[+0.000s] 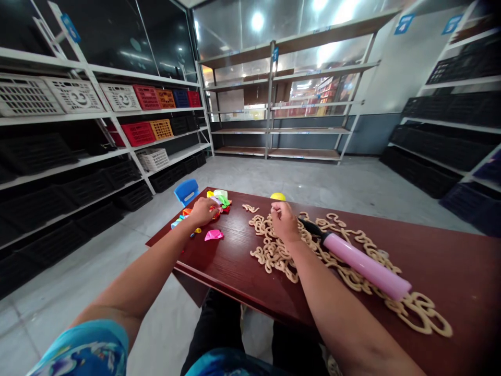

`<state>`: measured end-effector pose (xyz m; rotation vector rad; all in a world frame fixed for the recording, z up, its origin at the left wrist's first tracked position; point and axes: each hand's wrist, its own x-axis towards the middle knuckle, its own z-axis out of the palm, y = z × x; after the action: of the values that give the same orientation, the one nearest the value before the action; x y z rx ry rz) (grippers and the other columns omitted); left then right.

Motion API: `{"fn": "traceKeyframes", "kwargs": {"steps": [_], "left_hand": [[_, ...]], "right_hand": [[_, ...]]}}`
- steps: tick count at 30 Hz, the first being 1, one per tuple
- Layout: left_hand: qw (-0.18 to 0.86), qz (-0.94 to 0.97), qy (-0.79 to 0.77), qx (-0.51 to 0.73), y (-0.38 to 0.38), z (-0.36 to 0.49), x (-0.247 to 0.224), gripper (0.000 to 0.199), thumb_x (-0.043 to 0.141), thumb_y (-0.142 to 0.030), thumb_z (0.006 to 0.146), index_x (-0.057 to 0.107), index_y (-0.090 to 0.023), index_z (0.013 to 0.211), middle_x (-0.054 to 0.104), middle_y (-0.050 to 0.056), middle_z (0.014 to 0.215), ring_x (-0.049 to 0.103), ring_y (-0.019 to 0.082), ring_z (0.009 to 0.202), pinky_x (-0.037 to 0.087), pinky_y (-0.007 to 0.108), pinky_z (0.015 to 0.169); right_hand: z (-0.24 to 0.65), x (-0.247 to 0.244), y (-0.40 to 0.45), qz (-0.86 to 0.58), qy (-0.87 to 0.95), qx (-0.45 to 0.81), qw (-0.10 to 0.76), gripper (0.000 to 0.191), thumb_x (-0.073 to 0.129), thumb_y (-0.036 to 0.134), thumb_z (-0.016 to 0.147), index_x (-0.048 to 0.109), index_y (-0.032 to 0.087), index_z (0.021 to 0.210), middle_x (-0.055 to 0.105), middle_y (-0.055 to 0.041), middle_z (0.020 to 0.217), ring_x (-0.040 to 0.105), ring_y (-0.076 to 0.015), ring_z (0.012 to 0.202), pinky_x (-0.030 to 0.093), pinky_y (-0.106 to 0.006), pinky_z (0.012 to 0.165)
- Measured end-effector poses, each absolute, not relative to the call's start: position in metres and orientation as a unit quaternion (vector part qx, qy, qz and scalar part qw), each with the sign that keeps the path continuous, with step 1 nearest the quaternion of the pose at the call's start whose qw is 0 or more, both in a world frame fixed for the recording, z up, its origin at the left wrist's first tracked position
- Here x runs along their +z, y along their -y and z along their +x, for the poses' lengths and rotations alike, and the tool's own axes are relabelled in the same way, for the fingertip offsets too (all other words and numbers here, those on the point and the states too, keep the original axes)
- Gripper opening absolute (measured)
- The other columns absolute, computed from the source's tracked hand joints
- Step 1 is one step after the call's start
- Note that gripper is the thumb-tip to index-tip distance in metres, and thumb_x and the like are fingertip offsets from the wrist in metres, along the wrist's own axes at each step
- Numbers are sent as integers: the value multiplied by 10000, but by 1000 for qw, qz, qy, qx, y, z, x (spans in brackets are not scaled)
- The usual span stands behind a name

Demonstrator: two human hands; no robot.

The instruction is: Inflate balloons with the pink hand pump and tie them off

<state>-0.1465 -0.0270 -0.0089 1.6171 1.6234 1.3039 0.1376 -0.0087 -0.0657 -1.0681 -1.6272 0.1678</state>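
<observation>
At the table's far left, my left hand [204, 211] reaches over a pile of uninflated balloons [224, 200] in several colours. Its fingers are stretched out, touching or just above the pile. A pink balloon [214, 235] lies apart, nearer to me. My right hand [285, 222] is closed, fingertips pinched together, above a heap of beige curly strands [270, 253]; whatever it holds is hidden. Just beyond this hand, a rounded yellow thing [277, 197] shows at the far table edge. To the right, a pink hand pump [366, 265] with a black end rests on the strands.
The dark red wooden table [235, 261] stands before me. A blue chair [187, 191] is beyond its left corner. Shelves with crates [152, 159] line the left side, metal racks [270, 104] stand at the back, and black crates [442, 141] fill shelves on the right.
</observation>
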Motion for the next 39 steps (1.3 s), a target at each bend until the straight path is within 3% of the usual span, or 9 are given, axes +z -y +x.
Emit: {"fn": "traceKeyframes", "kwargs": {"steps": [5, 10, 13, 17, 20, 26, 29, 33, 39], "left_hand": [[288, 640, -556, 445, 32, -108, 25, 272, 668, -395, 620, 665, -160, 757, 638, 42, 735, 532, 137, 658, 407, 242, 638], [436, 611, -493, 439, 37, -54, 13, 311, 724, -301, 573, 584, -136, 795, 631, 45, 721, 556, 114, 616, 414, 239, 601], [461, 586, -491, 451, 40, -32, 1, 342, 742, -221, 531, 521, -144, 780, 605, 18, 667, 550, 107, 587, 406, 228, 574], [451, 549, -503, 493, 46, -21, -11, 331, 725, -198, 557, 505, -150, 800, 615, 20, 733, 544, 92, 590, 385, 199, 537], [532, 465, -512, 489, 53, -20, -19, 264, 625, -369, 687, 528, -129, 739, 603, 42, 691, 500, 81, 497, 313, 182, 426], [796, 251, -417, 360, 62, -17, -28, 724, 267, -718, 731, 594, -73, 775, 622, 171, 729, 607, 216, 656, 468, 309, 529], [797, 197, -365, 439, 60, -14, -31, 578, 347, -608, 794, 594, -87, 827, 625, 117, 723, 608, 181, 654, 500, 309, 596], [757, 172, -338, 531, 49, -12, -40, 182, 428, -198, 856, 574, -105, 800, 615, 60, 716, 591, 107, 624, 487, 206, 567], [733, 183, -247, 607, 21, -11, -33, 196, 364, -68, 856, 513, -136, 748, 454, -24, 539, 408, 34, 399, 335, 137, 374]], "right_hand": [[129, -52, 19, -384, 710, 160, 568, 214, 485, 293, 793, 571, 188, 958, 586, -43, 880, 553, -142, 750, 465, -290, 691], [124, -44, 26, -309, 704, 319, 554, 295, 548, 372, 755, 589, 208, 996, 602, -34, 934, 581, -129, 783, 477, -270, 689], [123, -46, 25, -312, 700, 362, 531, 246, 566, 386, 736, 613, 204, 895, 621, -7, 809, 584, -127, 716, 477, -266, 650], [127, -46, 21, -353, 672, 301, 577, 184, 553, 368, 741, 607, 195, 774, 603, 4, 690, 566, -132, 628, 468, -270, 593], [130, -42, 22, -364, 681, 227, 594, 146, 516, 318, 772, 607, 204, 777, 607, -5, 735, 566, -136, 677, 459, -270, 634], [122, -39, 33, -291, 805, 116, 503, 126, 504, 184, 784, 619, 229, 758, 609, 6, 781, 538, -121, 763, 408, -256, 715], [117, -40, 38, -246, 859, 55, 446, 87, 567, 172, 741, 623, 234, 715, 622, 13, 772, 528, -138, 792, 380, -285, 747], [118, -29, 44, -247, 876, 32, 414, 37, 630, 219, 691, 628, 240, 722, 633, 12, 806, 526, -158, 844, 364, -303, 768], [160, 18, 46, -347, 837, 62, 419, 103, 563, 286, 747, 630, 262, 822, 641, 14, 846, 546, -139, 788, 386, -276, 744]]}}
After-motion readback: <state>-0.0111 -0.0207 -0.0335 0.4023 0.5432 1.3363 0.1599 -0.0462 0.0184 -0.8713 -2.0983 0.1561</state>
